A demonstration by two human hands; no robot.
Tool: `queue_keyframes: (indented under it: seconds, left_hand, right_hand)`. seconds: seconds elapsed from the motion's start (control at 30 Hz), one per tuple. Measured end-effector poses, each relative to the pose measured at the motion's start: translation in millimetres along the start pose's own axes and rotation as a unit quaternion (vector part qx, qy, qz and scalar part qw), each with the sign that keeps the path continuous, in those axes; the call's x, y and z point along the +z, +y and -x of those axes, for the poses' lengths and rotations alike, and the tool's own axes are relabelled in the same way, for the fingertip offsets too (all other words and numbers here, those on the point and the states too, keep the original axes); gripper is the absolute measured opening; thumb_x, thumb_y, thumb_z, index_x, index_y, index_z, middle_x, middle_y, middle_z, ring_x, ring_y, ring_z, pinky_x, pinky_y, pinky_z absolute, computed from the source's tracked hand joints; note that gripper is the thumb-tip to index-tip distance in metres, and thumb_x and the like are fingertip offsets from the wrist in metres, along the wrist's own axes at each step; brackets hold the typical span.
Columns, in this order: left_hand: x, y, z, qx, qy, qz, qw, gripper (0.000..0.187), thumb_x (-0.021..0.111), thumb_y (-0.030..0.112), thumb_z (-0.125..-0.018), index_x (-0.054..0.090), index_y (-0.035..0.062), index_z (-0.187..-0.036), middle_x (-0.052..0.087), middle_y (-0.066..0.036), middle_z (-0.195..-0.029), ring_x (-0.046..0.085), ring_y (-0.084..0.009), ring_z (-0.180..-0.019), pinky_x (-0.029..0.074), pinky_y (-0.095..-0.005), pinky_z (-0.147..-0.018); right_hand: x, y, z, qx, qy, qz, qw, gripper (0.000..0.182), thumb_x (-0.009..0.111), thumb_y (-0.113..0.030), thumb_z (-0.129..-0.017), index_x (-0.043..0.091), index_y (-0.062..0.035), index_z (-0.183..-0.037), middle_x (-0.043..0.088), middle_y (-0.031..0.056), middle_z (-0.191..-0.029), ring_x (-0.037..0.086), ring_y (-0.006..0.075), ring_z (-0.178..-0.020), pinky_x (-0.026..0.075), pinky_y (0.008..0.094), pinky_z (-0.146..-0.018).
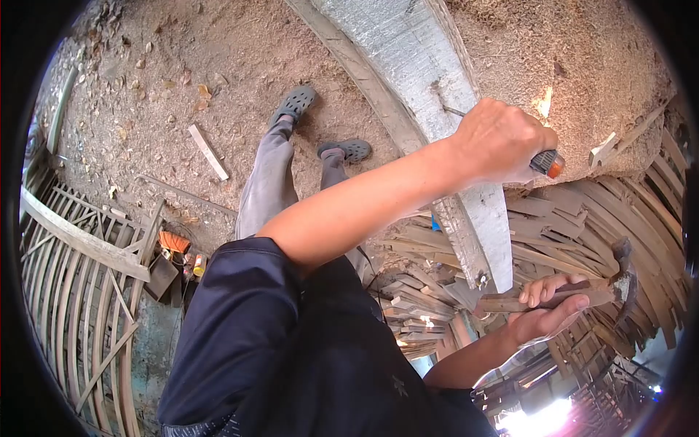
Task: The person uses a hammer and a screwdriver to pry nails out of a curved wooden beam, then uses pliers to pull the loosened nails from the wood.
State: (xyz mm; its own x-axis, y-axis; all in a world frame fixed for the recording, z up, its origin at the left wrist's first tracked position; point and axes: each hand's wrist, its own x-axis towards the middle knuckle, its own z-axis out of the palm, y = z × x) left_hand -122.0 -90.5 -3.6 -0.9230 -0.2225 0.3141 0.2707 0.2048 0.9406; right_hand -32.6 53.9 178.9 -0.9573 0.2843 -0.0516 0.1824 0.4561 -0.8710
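My left hand [502, 142] is closed around a screwdriver-like tool [547, 164] with a dark handle and an orange butt end. Its thin metal shaft comes out on the other side of the fist, over a long whitish timber [408, 51]; whether the tip touches the wood is hard to tell. Lower right, my right hand [546, 313] faces palm up and grips the wooden handle of a hammer [597, 291]. The hammer's dark, curved metal head [624, 284] points away from me. Near the timber's narrow lower end there is a small hole or bolt.
Stacked wooden slats [611, 226] lie beyond the timber at right, beside a mound of sawdust [553, 58]. At left stands a slatted wooden frame [87, 291] with a curved beam [84, 233]. A loose wood strip [208, 153] lies on the littered ground near my feet.
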Motion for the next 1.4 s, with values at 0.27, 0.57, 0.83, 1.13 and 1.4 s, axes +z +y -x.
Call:
queue_keyframes:
  seconds: [0.27, 0.57, 0.83, 1.13, 1.4]
  left_hand:
    - [-5, -2, -1, -0.005, -0.019, -0.010, 1.000, 0.020, 0.078, 0.021, -0.077, 0.064, 0.0116, -0.065, 0.062, 0.000, -0.055, 0.061, -0.0141, -0.047, 0.046, -0.0335, -0.040]
    - [2, -5, -7, -0.053, -0.047, -0.007, 0.997, 0.019, 0.075, 0.024, -0.080, 0.065, 0.0124, -0.069, 0.066, -0.001, -0.062, 0.063, -0.0175, -0.052, 0.048, -0.0360, -0.043]
    - [0, -7, -8, -0.046, -0.017, -0.009, 0.999, 0.013, 0.078, 0.019, -0.077, 0.068, 0.0120, -0.072, 0.066, -0.001, -0.062, 0.061, -0.0161, -0.050, 0.046, -0.0346, -0.041]
    - [6, -11, -4, -0.021, -0.006, -0.006, 1.000, 0.038, 0.067, 0.040, -0.090, 0.068, 0.0116, -0.065, 0.064, -0.004, -0.056, 0.057, -0.0197, -0.043, 0.045, -0.0375, -0.039]
    - [-7, -2, 3, 0.013, -0.202, 0.036, 0.979, 0.029, 0.070, 0.034, -0.087, 0.069, 0.0121, -0.069, 0.064, -0.005, -0.058, 0.062, -0.0229, -0.050, 0.050, -0.0386, -0.046]
  right_hand:
    - [7, -1, 0, -0.012, 0.003, 0.020, 1.000, 0.053, 0.047, -0.052, -0.103, 0.048, -0.0023, -0.120, 0.046, 0.0043, -0.071, 0.040, 0.0097, -0.049, 0.037, 0.0224, -0.042]
    - [27, -43, -25, -0.137, -0.059, 0.113, 0.982, 0.054, 0.042, -0.045, -0.106, 0.043, 0.0041, -0.129, 0.046, 0.0051, -0.074, 0.039, 0.0090, -0.051, 0.035, 0.0214, -0.043]
    - [30, -31, -40, 0.006, -0.074, 0.121, 0.990, 0.040, 0.042, -0.040, -0.107, 0.050, -0.0028, -0.117, 0.042, -0.0011, -0.065, 0.036, 0.0063, -0.047, 0.031, 0.0213, -0.040]
    - [0, -5, -43, 0.025, -0.134, 0.145, 0.980, 0.036, 0.041, -0.042, -0.107, 0.050, -0.0097, -0.119, 0.042, -0.0001, -0.071, 0.036, 0.0077, -0.049, 0.037, 0.0240, -0.040]
    - [-2, -52, -40, -0.169, 0.078, 0.056, 0.981, 0.049, 0.040, -0.049, -0.106, 0.047, -0.0021, -0.120, 0.042, 0.0017, -0.070, 0.039, 0.0069, -0.047, 0.036, 0.0194, -0.039]
